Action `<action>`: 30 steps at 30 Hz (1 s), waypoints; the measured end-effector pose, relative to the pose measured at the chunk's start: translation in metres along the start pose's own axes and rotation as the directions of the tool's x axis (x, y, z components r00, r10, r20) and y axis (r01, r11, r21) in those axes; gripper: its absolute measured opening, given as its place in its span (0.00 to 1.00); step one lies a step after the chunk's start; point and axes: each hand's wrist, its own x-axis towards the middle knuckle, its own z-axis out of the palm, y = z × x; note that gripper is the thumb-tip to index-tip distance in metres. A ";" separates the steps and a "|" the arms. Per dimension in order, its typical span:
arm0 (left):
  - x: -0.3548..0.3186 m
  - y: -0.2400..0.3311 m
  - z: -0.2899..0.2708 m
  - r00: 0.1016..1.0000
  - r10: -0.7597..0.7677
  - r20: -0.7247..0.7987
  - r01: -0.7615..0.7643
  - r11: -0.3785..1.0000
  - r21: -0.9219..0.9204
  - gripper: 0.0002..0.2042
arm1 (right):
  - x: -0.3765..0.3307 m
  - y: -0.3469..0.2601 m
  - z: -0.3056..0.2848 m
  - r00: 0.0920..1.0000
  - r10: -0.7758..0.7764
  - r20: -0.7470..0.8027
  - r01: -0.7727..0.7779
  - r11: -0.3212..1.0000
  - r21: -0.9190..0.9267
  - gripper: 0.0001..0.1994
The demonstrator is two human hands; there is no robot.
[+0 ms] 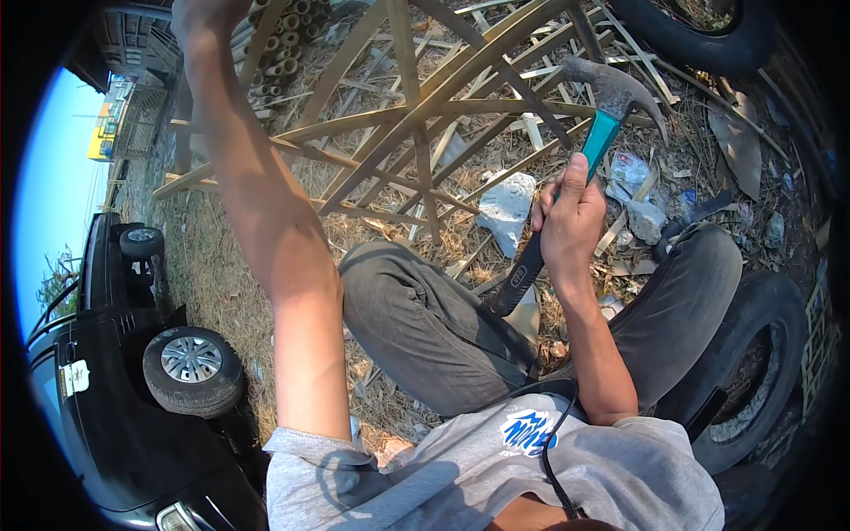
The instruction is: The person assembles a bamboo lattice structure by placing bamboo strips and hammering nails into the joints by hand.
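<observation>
Close to my chest, right hand (571,221) fist wrapped tight round hammer (575,168) grip, thumb laid up handle. Hammer long axis runs up and right from fist, teal neck then steel head topmost, claw curving right and down. Beyond knees, bamboo frame (416,115) of crossed slats lies up-left of hammer head, near, not touching. Left hand (208,18) farthest, at frame top, cut by picture edge; I cannot tell whether it grips. Right hand nearer striking spot.

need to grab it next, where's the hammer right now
In the head view the hammer is right of centre, raised in the right hand, its head over the bamboo frame and above the person's knees.
</observation>
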 end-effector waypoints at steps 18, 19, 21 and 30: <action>0.006 -0.001 0.022 0.991 -0.115 0.063 0.103 0.980 0.169 0.36 | 0.038 0.027 -0.035 0.965 0.221 -0.142 -0.204 0.971 0.122 0.20; 0.004 0.003 0.024 0.991 -0.124 0.057 0.106 0.963 0.247 0.37 | 0.041 0.039 -0.041 0.943 0.260 -0.209 -0.250 0.966 0.074 0.19; 0.016 0.004 0.035 0.999 0.000 0.034 -0.008 0.974 0.226 0.38 | 0.057 0.064 -0.062 0.926 0.237 -0.294 -0.252 0.968 -0.014 0.18; 0.025 0.005 0.054 0.990 -0.121 0.073 0.110 0.984 0.140 0.30 | 0.074 0.147 -0.078 0.972 0.047 -0.228 -0.189 0.734 -0.653 0.20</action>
